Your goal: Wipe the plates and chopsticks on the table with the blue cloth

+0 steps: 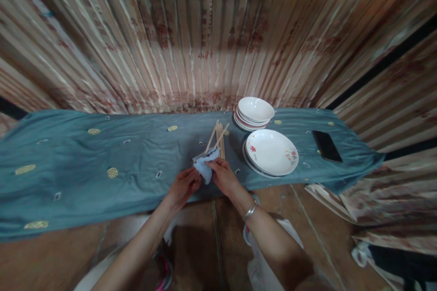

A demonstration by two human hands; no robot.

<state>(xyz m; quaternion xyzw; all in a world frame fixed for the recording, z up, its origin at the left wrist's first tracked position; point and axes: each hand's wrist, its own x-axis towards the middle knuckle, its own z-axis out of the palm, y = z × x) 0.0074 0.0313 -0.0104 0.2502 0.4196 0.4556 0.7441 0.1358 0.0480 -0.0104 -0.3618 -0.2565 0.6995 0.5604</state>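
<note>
A light blue cloth [204, 170] is bunched between my two hands over the near side of the covered table. My left hand [184, 185] is closed, fingers pinched at the cloth's left edge; whether it also grips a chopstick end is hard to make out. From the right, my right hand [223, 175] squeezes the cloth between thumb and fingers. A pale wooden chopstick [211, 137] sticks up and away from the cloth's far side. Several more chopsticks [220, 138] lie bundled just beyond my right hand, one slanting across the others. Their near ends are hidden.
Right of the chopsticks stand stacked white bowls [256, 109] and, nearer me, stacked plates [272, 152] with floral rims. A black phone [327, 146] lies farther right. A teal patterned cloth [136, 159] covers the narrow table; a striped curtain [170, 45] hangs behind it.
</note>
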